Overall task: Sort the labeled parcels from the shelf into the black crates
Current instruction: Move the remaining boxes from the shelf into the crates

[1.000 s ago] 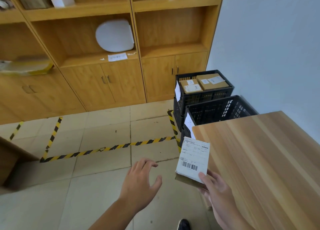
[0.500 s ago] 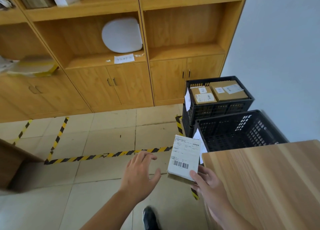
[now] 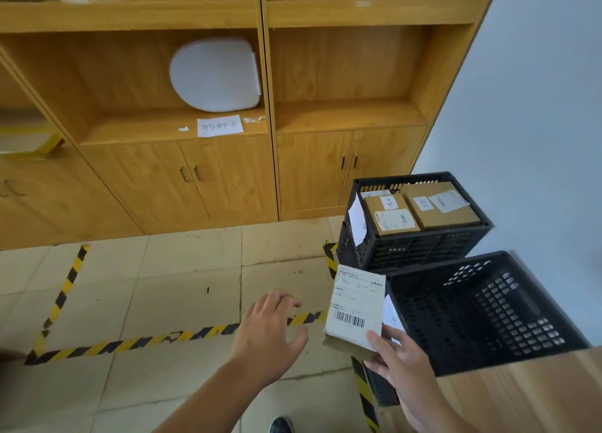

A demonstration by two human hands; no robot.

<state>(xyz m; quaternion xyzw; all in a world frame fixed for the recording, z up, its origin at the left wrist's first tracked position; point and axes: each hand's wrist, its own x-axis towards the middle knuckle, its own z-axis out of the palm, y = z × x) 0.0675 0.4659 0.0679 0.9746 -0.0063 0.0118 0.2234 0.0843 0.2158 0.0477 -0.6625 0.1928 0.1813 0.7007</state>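
Shelving of yellow wood across the far side, open bays above, cupboard doors below. Tiled floor in front, marked off with yellow-and-black hazard tape. Wooden tabletop at near right, only its corner in view.

Near black crate just beyond the tabletop, at right; white paper tag on its left wall, partly hidden behind the held parcel. Far black crate directly behind it, touching or nearly so (cannot tell which), close to the shelving's right-hand cupboard. Inside the far crate, two brown labeled boxes side by side: larger box to the right, smaller box to the left. Loose white slip hanging at that crate's left wall.

White oval lid leaning upright in the middle shelf bay. Handwritten paper note stuck to the shelf edge below it.

Labeled parcel: flat, brown, white shipping label with barcode facing up. Held in the air above the floor, just left of the near crate's left wall, outside both crates.

Right hand pinching the parcel's near right corner, thumb on the label, fingers under. Left hand left of the parcel, not touching it, fingers spread and loosely bent, holding nothing.

Dark shoe tip at the bottom edge.
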